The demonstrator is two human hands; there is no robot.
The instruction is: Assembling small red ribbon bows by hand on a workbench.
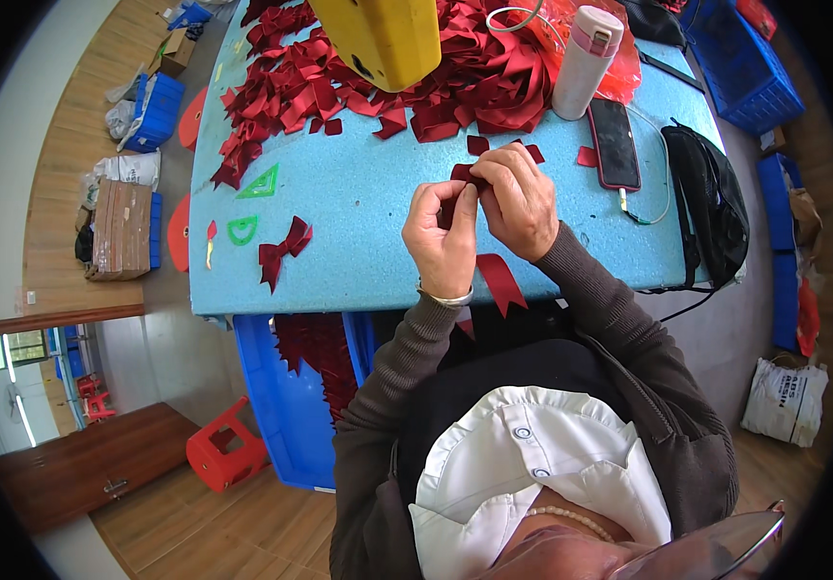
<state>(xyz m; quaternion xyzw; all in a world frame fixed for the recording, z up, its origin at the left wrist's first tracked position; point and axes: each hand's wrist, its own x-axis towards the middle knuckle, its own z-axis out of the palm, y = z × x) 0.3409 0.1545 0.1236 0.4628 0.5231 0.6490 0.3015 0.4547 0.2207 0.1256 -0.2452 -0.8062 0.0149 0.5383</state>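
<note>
My left hand [443, 238] and my right hand [518, 200] meet above the near part of the blue table [359, 222]. Both are closed, pinching a dark red ribbon [501, 280] between thumbs and fingers. One notched tail of it hangs below my hands toward the table's front edge; the part at my fingertips is mostly hidden. Left of my hands lies a finished-looking dark red bow [285, 253]. Just beyond my fingers are small red ribbon pieces [477, 145].
A large heap of cut red ribbon [291, 77] covers the far table, with a yellow object [383, 39] above it. Green set square [260, 182] and protractor [242, 229] lie left. A bottle [586, 68], phone [614, 145] with cable and black bag [706, 203] stand right. A blue crate [272, 416] sits below.
</note>
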